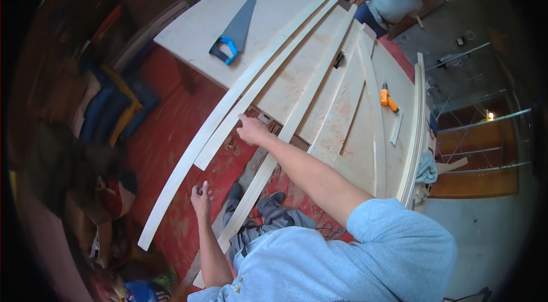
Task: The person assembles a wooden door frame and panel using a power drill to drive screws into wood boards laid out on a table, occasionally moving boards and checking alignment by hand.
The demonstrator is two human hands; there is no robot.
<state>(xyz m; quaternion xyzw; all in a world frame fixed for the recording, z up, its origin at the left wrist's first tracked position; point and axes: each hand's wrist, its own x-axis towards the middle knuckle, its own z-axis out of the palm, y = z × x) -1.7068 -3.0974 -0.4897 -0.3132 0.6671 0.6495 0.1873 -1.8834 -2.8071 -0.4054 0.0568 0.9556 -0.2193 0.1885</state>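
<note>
My right hand point(254, 130) reaches out over the table's near edge, its extended index fingertip at the edge of a shorter pale wooden strip point(268, 79). I see no grip around that strip. My left hand point(202, 201) is raised below the strip's near end, fingers loosely bent and apart, holding nothing. A longer wooden strip point(188, 159) lies just left of the shorter one, its near end jutting well past the table. Under my right forearm runs another long strip point(297, 115), reaching back toward my body.
A handsaw point(240, 27) with a blue and black handle lies on the pale tabletop point(200, 22). An orange power drill point(388, 98) lies among more strips at right. Sawdust covers the boards. At the far end stands another person point(394, 2). Red sheeting point(154, 165) covers the floor.
</note>
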